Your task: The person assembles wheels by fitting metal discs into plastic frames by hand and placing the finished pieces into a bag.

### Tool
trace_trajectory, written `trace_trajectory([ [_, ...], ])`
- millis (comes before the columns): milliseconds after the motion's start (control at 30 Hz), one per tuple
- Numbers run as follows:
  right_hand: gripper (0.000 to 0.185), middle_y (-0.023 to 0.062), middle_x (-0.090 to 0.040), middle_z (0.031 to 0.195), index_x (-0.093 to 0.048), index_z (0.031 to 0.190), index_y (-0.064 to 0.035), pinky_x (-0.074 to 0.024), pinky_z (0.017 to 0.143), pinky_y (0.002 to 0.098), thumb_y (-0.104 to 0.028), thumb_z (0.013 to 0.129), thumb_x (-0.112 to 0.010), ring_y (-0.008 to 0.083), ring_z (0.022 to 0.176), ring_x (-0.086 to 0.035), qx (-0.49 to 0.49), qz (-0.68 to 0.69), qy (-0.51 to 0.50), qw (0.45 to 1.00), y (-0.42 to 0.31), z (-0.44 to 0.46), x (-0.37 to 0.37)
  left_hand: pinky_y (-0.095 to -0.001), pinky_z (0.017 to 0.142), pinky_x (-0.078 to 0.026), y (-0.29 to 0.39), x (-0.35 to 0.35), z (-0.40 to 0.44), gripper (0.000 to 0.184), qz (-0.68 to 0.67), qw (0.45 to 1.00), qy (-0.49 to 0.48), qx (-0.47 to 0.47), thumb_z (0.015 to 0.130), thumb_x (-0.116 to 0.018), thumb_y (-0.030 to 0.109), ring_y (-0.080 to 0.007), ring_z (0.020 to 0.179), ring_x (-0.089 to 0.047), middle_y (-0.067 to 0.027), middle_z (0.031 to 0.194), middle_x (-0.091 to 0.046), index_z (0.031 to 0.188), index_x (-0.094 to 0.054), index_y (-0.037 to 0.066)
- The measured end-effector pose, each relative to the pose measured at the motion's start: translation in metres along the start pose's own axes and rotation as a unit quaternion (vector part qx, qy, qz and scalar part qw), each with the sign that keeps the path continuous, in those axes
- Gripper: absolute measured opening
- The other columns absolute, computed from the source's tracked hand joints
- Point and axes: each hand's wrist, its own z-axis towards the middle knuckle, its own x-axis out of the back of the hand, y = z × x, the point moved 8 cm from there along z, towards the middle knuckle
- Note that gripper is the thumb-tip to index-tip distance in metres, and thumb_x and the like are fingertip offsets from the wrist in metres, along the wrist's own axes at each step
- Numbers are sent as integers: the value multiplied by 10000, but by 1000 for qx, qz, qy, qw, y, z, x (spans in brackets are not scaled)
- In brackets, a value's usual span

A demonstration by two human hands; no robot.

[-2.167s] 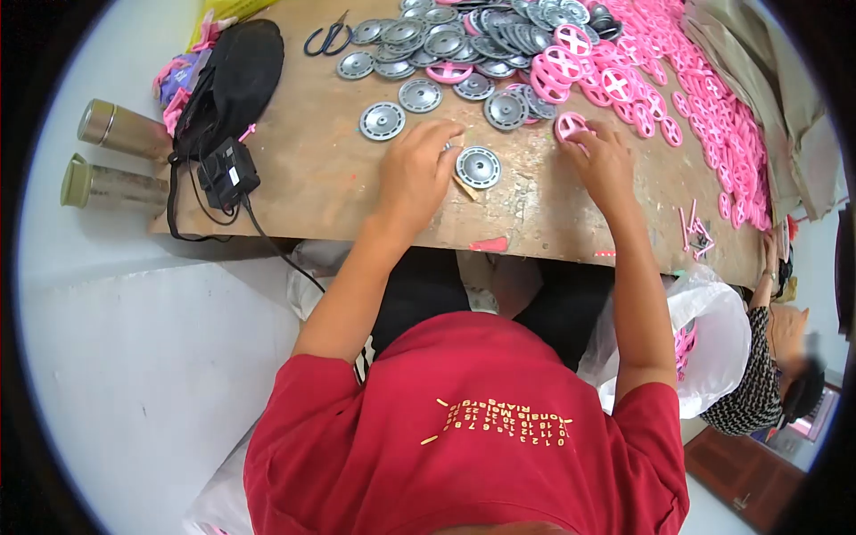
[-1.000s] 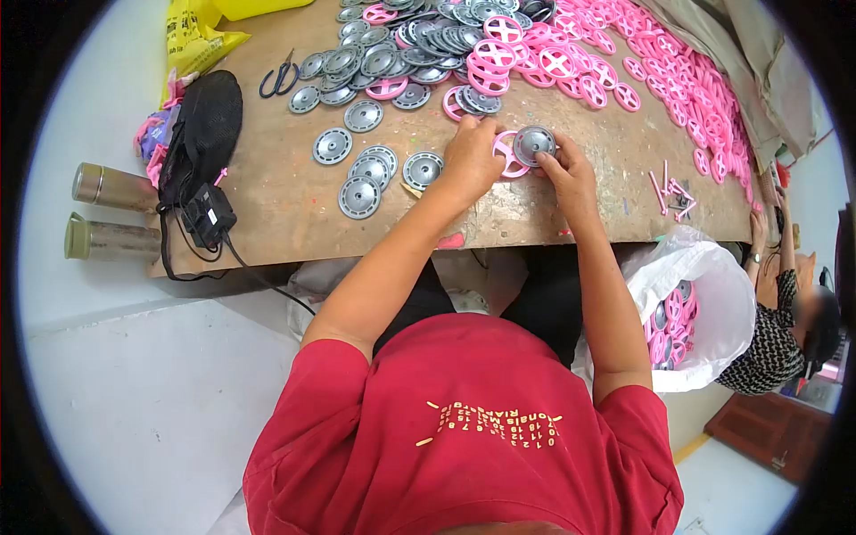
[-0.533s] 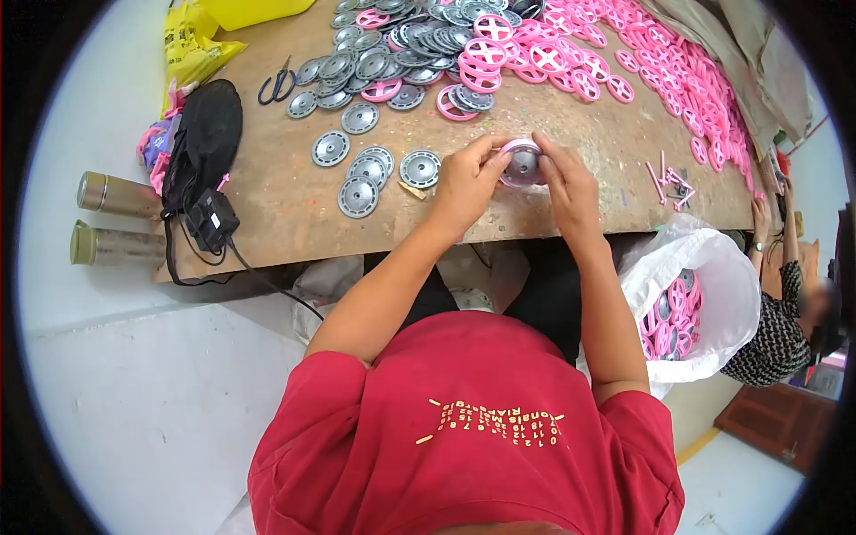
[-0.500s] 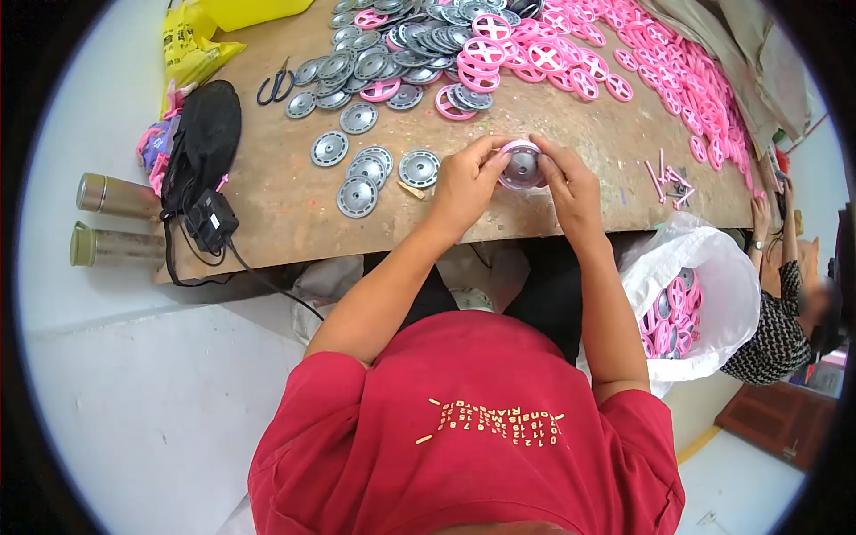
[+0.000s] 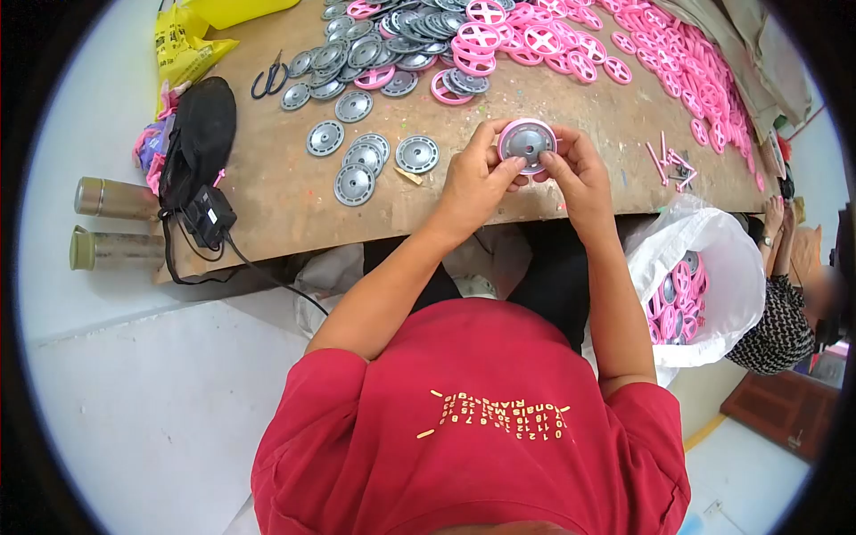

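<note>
Between my two hands is a pink ring with a grey disc (image 5: 527, 144) seated inside it, its grey face toward me. My left hand (image 5: 480, 183) grips its left side, thumb on the disc. From the right, my right hand (image 5: 578, 175) grips it with the thumb on the lower rim. Several loose grey discs (image 5: 354, 184) lie on the table to the left. Beyond the hands are a heap of grey discs (image 5: 364, 53) and a large pile of pink rings (image 5: 581, 65).
Scissors (image 5: 269, 77), a black bag (image 5: 201, 134) and a black adapter (image 5: 209, 217) lie on the table's left side, near two bottles (image 5: 116, 198). Pink sticks (image 5: 664, 160) lie at right. A white plastic bag (image 5: 737, 299) holds pink-and-grey pieces. Another person (image 5: 774, 330) is at far right.
The disc and ring were separate in the hands about a second ago; now the disc sits within the ring. Both hands have lifted slightly, and the grey face is turned more toward me.
</note>
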Motion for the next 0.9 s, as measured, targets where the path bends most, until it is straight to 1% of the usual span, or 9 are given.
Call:
trace_trajectory([
  [200,297,66,-613,993,-526,1170,7,-456,783,249,-74,888,-571,126,888,-579,-24,-77,28,996,-15,-25,30,-272,630,-530,-7,-20,-6,450,-34,999,-11,7,876,-595,60,-152,743,-662,-137,901,-666,1290,-419,40],
  [300,280,71,-617,1033,-571,1141,18,-434,853,251,-76,878,-583,129,957,-574,-29,-184,115,976,-53,-60,87,-315,642,-524,7,-22,-13,507,113,991,-22,-65,861,-637,121,-216,750,-679,-169,945,-665,1318,-423,67],
  [433,255,49,-640,931,-605,1090,15,-460,753,237,-118,873,-619,109,841,-588,-9,-263,290,920,-91,-128,208,-366,664,-508,14,0,-19,483,282,949,5,-142,828,-642,139,-302,793,-655,-150,994,-647,1283,-486,95],
  [467,237,43,-638,904,-620,1053,16,-456,736,239,-130,867,-629,106,811,-580,-28,-365,292,883,-103,-135,224,-376,660,-504,12,4,-22,439,305,941,10,-143,835,-625,128,-311,787,-645,-148,979,-643,1255,-506,89],
  [533,209,39,-623,828,-649,965,23,-444,685,244,-152,852,-652,106,724,-555,-24,-532,283,797,-130,-130,223,-387,655,-499,5,5,-27,396,322,935,11,-146,841,-608,117,-320,782,-634,-145,965,-639,1228,-526,83],
  [567,225,45,-620,813,-648,969,20,-444,689,247,-171,851,-655,117,719,-554,-2,-540,283,793,-135,-120,219,-393,652,-495,1,3,-29,362,350,922,7,-166,844,-598,103,-324,780,-626,-146,957,-635,1201,-541,79],
  [633,227,55,-624,832,-651,972,10,-449,703,252,-182,853,-653,131,735,-567,52,-537,231,809,-138,-77,189,-399,649,-490,1,1,-31,330,378,906,4,-190,846,-588,90,-329,778,-618,-147,949,-631,1173,-556,75],
  [700,268,48,-637,947,-646,1036,2,-455,773,252,-209,871,-641,131,856,-597,33,-409,175,895,-113,-20,168,-407,649,-488,2,3,-31,322,380,907,8,-183,838,-586,80,-339,777,-609,-155,936,-627,1159,-563,64],
  [900,529,156,-612,1151,-617,1151,-12,-433,908,342,-451,855,-602,237,1079,-571,41,-464,50,883,-8,172,167,-388,724,-503,11,-1,-38,293,387,883,25,-264,807,-609,4,-334,849,-629,-180,951,-643,1099,-595,16],
])
